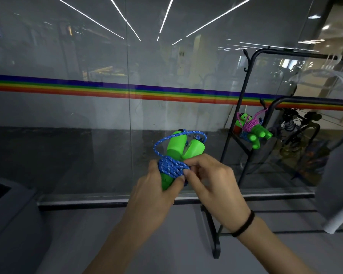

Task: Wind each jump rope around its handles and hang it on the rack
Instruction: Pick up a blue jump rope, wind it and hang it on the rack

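Observation:
I hold a jump rope with two bright green handles (176, 144) side by side in front of me. Its blue rope (171, 167) is wound in several turns round the handles' middle, and one loose loop arcs over their tops. My left hand (156, 192) grips the lower ends of the handles from the left. My right hand (210, 178) pinches the blue rope at the wound bundle. On the black rack (246, 91) to the right hang wound jump ropes (251, 127) with green handles, one pink and one blue.
A glass wall with a rainbow stripe (107, 89) stands right behind the rope. White hangers (325, 74) hang on the rack's top bar. A grey cloth (337, 184) hangs at the right edge. A grey bin-like object (12, 214) sits at lower left.

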`<action>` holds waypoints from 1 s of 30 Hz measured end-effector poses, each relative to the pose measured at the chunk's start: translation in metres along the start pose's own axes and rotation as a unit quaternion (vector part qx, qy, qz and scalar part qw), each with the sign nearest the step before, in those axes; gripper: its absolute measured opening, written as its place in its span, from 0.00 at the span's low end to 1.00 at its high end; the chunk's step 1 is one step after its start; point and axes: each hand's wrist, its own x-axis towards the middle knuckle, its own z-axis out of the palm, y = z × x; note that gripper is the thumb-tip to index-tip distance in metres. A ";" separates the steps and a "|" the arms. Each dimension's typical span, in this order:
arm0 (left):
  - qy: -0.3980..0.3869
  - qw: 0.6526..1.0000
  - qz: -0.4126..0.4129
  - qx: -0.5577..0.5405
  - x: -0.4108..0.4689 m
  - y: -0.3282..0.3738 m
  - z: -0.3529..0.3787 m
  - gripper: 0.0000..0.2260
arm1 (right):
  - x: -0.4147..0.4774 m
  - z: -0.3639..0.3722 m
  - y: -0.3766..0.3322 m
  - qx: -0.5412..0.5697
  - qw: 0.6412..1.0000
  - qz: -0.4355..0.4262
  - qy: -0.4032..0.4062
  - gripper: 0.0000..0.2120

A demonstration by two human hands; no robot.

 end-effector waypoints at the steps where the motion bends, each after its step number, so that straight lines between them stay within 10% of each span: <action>1: 0.001 1.000 0.005 -0.005 0.000 -0.001 -0.001 0.18 | 0.000 -0.004 0.000 0.027 0.999 0.004 -0.017 0.06; 15: 0.007 0.998 0.061 0.014 -0.010 0.005 -0.005 0.19 | 0.010 -0.033 0.008 0.137 0.982 -0.029 -0.124 0.03; 30: -0.018 0.986 0.048 0.157 -0.018 -0.003 0.000 0.21 | 0.016 -0.041 0.011 -0.170 0.931 -0.090 -0.309 0.05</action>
